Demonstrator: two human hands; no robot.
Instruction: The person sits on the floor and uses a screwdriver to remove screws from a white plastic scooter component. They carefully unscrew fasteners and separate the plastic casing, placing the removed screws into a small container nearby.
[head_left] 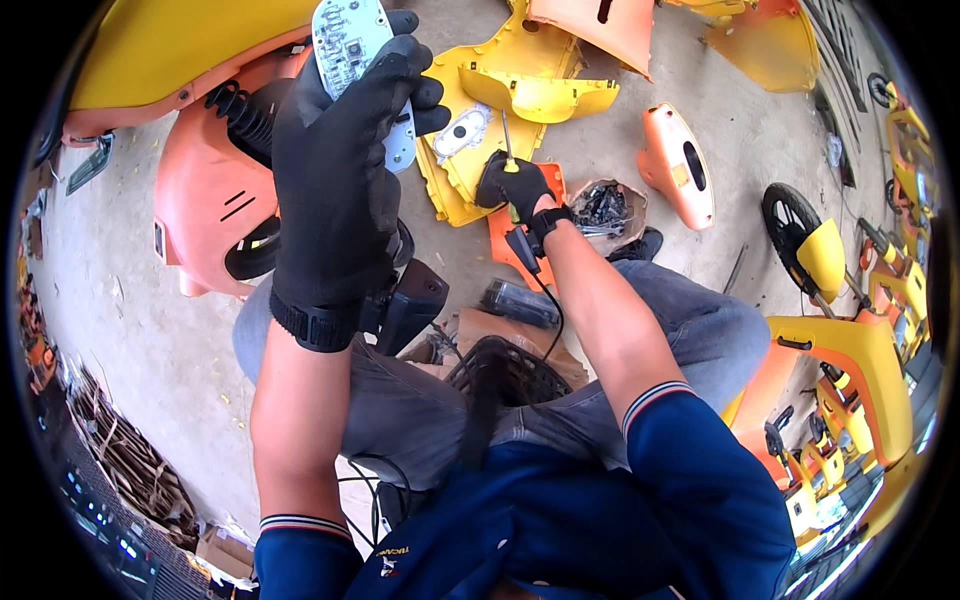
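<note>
My left hand, in a black glove, is raised close to the camera and grips a pale blue-white circuit board by its lower part. My right hand, also gloved in black, is lower and further out, closed around a screwdriver with a yellow handle and a thin shaft pointing up. The screwdriver tip is near a yellow plastic cover lying on the concrete floor. A black wrist strap with a cable runs from my right wrist.
Orange shell parts lie at left, another orange piece at right. A bag of dark screws sits beyond my right hand. A black basket rests between my knees. Yellow bikes stand at right.
</note>
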